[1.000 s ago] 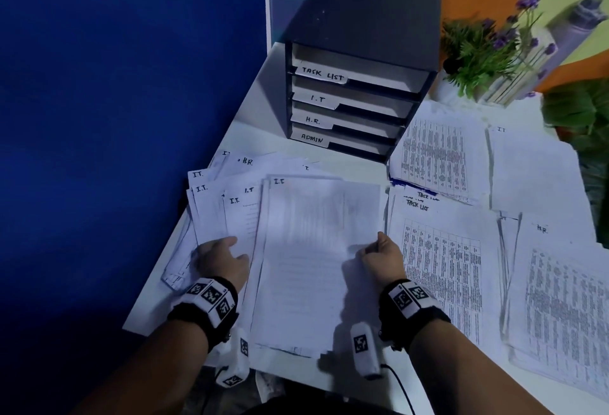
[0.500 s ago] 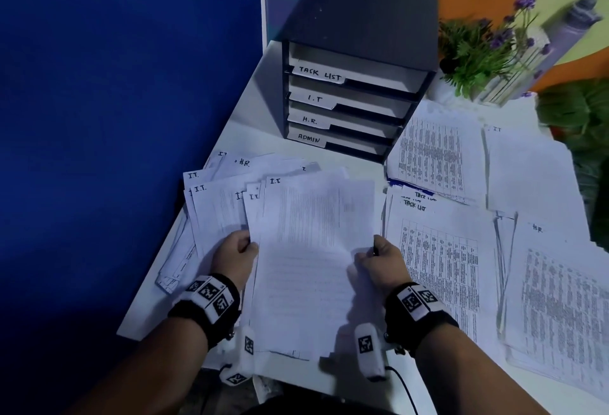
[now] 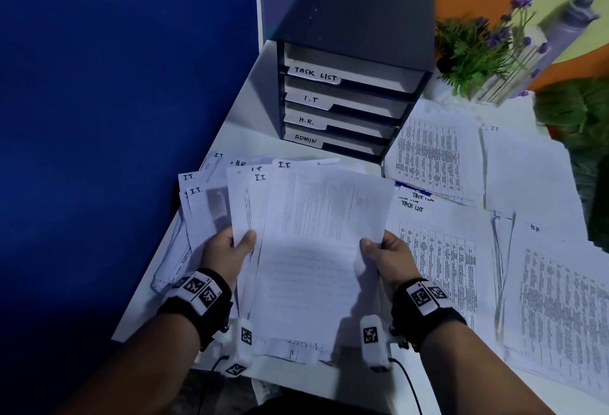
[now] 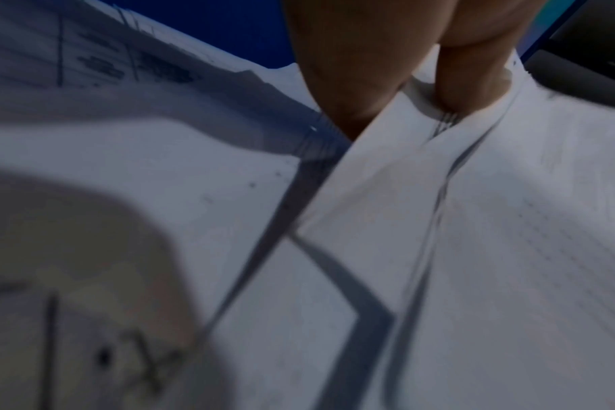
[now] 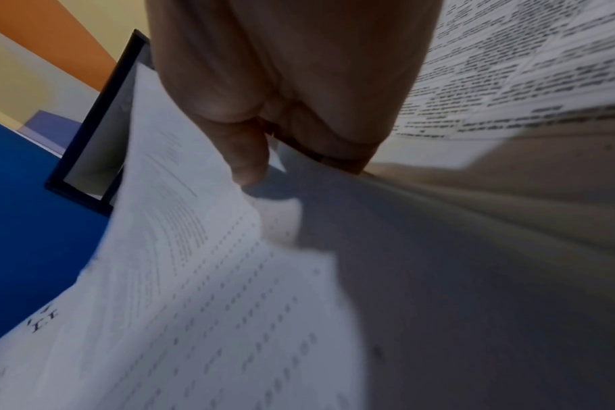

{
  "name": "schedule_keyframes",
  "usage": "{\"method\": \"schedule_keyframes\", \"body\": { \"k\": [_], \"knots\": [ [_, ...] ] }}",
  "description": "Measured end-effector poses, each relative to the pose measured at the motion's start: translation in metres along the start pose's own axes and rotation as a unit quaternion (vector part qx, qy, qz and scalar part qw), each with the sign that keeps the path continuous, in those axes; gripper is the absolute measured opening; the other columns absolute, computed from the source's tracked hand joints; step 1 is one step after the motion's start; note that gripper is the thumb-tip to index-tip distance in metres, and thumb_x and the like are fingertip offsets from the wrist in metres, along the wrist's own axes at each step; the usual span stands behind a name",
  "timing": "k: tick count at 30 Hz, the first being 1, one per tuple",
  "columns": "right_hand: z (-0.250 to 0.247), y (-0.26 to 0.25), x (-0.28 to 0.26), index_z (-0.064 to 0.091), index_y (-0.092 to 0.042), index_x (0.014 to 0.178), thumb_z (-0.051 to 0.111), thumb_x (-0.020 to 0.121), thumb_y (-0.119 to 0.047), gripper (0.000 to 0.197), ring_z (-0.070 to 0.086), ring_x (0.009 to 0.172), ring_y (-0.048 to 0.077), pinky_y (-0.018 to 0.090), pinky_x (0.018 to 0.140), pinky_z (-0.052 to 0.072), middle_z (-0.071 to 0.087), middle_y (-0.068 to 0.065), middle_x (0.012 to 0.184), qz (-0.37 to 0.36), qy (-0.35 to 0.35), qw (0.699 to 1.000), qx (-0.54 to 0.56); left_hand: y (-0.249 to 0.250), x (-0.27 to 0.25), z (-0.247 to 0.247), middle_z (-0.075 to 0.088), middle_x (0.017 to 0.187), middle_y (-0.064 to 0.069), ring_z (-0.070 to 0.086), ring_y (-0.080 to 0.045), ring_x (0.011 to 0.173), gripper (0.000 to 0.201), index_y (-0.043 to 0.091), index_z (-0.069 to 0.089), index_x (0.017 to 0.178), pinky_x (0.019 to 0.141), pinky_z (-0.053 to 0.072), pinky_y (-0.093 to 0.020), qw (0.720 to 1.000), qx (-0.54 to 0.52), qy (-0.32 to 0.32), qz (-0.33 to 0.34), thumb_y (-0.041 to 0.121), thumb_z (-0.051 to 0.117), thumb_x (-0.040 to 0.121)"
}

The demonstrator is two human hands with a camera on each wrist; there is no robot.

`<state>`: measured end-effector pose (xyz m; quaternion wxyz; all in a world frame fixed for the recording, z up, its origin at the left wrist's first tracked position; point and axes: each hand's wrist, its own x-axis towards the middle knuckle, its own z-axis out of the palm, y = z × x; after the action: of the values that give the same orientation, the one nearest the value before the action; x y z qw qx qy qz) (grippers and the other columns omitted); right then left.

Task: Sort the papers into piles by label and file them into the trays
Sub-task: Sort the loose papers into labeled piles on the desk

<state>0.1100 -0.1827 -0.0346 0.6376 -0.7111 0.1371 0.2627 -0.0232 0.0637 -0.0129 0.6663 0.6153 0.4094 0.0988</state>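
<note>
A fanned stack of white sheets marked I.T. (image 3: 316,243) is lifted off the white table (image 3: 244,131) between both hands. My left hand (image 3: 230,249) pinches its left edge, thumb on top; in the left wrist view the thumb and a finger (image 4: 348,91) clamp the sheets' (image 4: 439,222) edges. My right hand (image 3: 385,249) grips the right edge, and the right wrist view shows its thumb (image 5: 242,155) pressed on the top sheet (image 5: 179,277). Behind stands a black tray unit (image 3: 356,62) with shelves labelled TASK LIST, I.T, H.R. and ADMIN.
More I.T. sheets (image 3: 197,203) lie under the held stack at the left. A TASK LIST pile (image 3: 441,249) lies right of it, an H.R. pile (image 3: 557,299) further right, more piles (image 3: 435,154) behind. A potted plant (image 3: 478,48) and bottle (image 3: 566,25) stand at the back right. A blue wall (image 3: 115,118) borders the table's left.
Both hands went from resting on the stack to gripping its edges, and the sheets have risen off the table toward me and fanned out.
</note>
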Motion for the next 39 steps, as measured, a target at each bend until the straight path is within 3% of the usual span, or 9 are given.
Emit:
{"method": "schedule_keyframes", "body": {
  "k": [6,8,10,13,16,21,25,31,39],
  "knots": [
    [-0.005,0.001,0.001,0.071,-0.009,0.079,0.064,0.076,0.016,0.026,0.06,0.079,0.027,0.039,0.077,0.05,0.07,0.007,0.07,-0.002,-0.012,1.0,0.018,-0.002,0.001,0.001,0.069,0.094,0.004,0.062,-0.013,0.087,0.02,0.01,0.065,0.105,0.077,0.047,-0.023,1.0,0.026,0.002,-0.011,0.001,0.049,0.097],
    [-0.003,-0.002,-0.003,0.064,0.009,0.092,0.067,0.066,0.015,0.026,0.058,0.079,0.027,0.034,0.074,0.047,0.066,0.014,0.076,-0.02,-0.028,0.999,0.042,-0.001,0.0,0.005,0.064,0.083,-0.003,0.058,-0.02,0.081,0.023,0.006,0.064,0.09,0.068,0.043,-0.022,0.996,0.079,-0.037,-0.025,-0.008,0.047,0.094],
    [0.0,-0.007,-0.006,0.058,0.012,0.101,0.065,0.06,0.014,0.042,0.056,0.076,0.025,0.033,0.072,0.045,0.063,0.016,0.08,-0.048,-0.057,0.996,0.048,-0.001,0.003,0.004,0.058,0.073,-0.005,0.053,-0.021,0.082,0.023,0.005,0.063,0.076,0.065,0.041,-0.026,0.978,0.201,-0.048,-0.031,-0.009,0.051,0.089],
    [-0.001,-0.007,-0.005,0.067,-0.014,0.095,0.057,0.068,0.022,0.046,0.06,0.07,0.02,0.033,0.07,0.049,0.067,0.004,0.072,-0.046,-0.068,0.997,0.006,-0.005,0.01,-0.005,0.063,0.104,-0.017,0.056,-0.029,0.107,0.016,0.0,0.072,0.095,0.091,0.043,-0.034,0.94,0.342,-0.018,0.013,-0.003,0.059,0.085],
    [-0.001,-0.002,-0.007,0.067,-0.013,0.071,0.062,0.069,0.009,0.022,0.055,0.067,0.018,0.037,0.072,0.045,0.063,0.0,0.061,-0.013,-0.042,0.997,-0.058,-0.01,0.01,-0.009,0.045,0.14,-0.014,0.042,-0.033,0.131,0.031,0.012,0.068,0.113,0.107,0.037,-0.029,0.935,0.349,0.063,0.006,0.004,0.057,0.085],
    [0.012,0.0,-0.011,0.064,-0.011,0.083,0.054,0.082,0.013,0.026,0.059,0.074,0.02,0.036,0.075,0.051,0.067,0.005,0.074,-0.001,-0.017,0.995,-0.103,-0.01,0.01,-0.004,0.037,0.151,-0.011,0.04,-0.028,0.135,0.056,0.013,0.043,0.143,0.109,0.036,-0.033,0.956,0.28,0.079,-0.051,0.001,0.05,0.089],
    [0.023,-0.003,-0.014,0.054,-0.003,0.097,0.041,0.086,0.021,0.029,0.051,0.067,0.016,0.019,0.057,0.044,0.057,0.011,0.079,0.021,-0.041,0.995,-0.088,-0.013,0.015,0.001,0.056,0.134,-0.008,0.055,-0.028,0.117,0.042,0.011,0.051,0.134,0.094,0.044,-0.031,0.978,0.183,0.071,-0.072,0.006,0.051,0.092],
    [0.022,-0.014,-0.025,0.052,-0.02,0.082,0.055,0.079,0.01,0.03,0.049,0.055,0.01,0.025,0.053,0.045,0.055,-0.006,0.059,-0.073,-0.016,0.99,-0.12,-0.014,0.004,0.001,0.069,0.1,-0.003,0.065,-0.025,0.096,0.024,0.014,0.059,0.108,0.086,0.049,-0.032,0.993,0.112,0.035,-0.028,-0.003,0.055,0.091],
    [0.026,-0.033,-0.023,0.066,-0.014,0.09,0.054,0.084,0.016,0.033,0.06,0.065,0.008,0.027,0.067,0.049,0.069,-0.005,0.07,-0.067,-0.04,0.996,-0.039,-0.004,0.002,-0.017,0.07,0.086,0.011,0.067,-0.009,0.083,0.021,0.023,0.066,0.089,0.077,0.051,-0.025,0.998,-0.008,0.057,0.018,0.001,0.065,0.089]
  ]
}}
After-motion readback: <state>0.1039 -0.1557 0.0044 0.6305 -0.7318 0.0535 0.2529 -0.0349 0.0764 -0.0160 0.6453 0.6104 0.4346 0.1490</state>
